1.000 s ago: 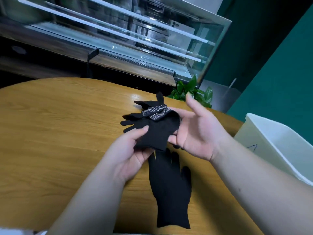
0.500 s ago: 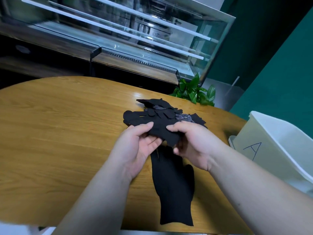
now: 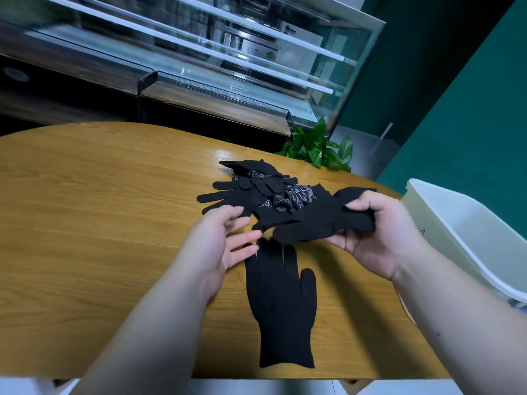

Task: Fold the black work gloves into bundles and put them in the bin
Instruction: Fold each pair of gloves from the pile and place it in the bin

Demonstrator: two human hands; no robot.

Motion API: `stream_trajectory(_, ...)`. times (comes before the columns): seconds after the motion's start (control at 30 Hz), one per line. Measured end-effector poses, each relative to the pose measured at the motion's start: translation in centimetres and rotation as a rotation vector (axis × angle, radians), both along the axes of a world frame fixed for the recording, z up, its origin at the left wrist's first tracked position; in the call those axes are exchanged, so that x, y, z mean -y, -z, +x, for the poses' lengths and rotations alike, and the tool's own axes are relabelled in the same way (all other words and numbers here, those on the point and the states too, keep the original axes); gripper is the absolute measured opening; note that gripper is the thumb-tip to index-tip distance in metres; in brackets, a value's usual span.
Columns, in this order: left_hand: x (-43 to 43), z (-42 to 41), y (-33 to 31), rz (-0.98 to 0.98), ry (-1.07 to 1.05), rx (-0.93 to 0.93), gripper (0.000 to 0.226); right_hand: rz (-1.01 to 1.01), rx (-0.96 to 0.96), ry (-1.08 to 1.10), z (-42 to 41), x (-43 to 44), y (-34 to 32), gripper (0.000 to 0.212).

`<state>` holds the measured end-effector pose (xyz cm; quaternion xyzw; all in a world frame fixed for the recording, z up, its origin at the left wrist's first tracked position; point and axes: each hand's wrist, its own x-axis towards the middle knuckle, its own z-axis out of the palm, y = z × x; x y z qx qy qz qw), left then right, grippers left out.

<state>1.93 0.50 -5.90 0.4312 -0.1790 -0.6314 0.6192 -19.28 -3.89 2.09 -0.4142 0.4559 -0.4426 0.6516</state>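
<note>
Head cam: gripping a black glove point(image 3: 310, 220) by one end in the right hand point(image 3: 379, 238), left hand point(image 3: 216, 243) loose-fingered, holding nothing, beside the other end. Hangs crosswise just over the flat glove point(image 3: 281, 309) on the table point(image 3: 99, 223); bin point(image 3: 482, 223) off right.

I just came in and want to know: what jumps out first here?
The right grip holds a black glove over the table, with the left grip open beside it. A flat glove lies nearer, a pile sits beyond, and a white bin stands at the right.
</note>
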Motion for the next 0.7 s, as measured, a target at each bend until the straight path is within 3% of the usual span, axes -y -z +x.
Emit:
stream_trajectory(0.13, 0.1, -0.2, 0.1, 0.004, -0.012, 0.084, 0.027, -0.059, -0.139, -0.094, -2.4, 0.2, -0.3, 0.032)
stream_trajectory(0.3, 0.0, -0.4, 0.0, -0.008, 0.025, 0.168, 0.02, -0.241, -0.596, -0.26, -3.5, 1.7, -3.1, 0.029)
stream_trajectory(0.4, -0.2, -0.4, -0.1, -0.018, 0.046, 0.217, 0.016, -0.301, -0.768, -0.296, -3.2, 2.6, -4.8, 0.027)
stream_trajectory(0.57, -0.3, -0.3, 0.0, -0.026, 0.085, 0.307, 0.014, -0.361, -0.934, -0.286, -2.4, 3.6, -5.5, 0.016)
stream_trajectory(0.7, -0.7, -0.5, -0.3, -0.083, 0.177, 0.517, 0.011, -0.43, -0.951, -0.194, -2.0, 4.1, -5.0, 0.013)
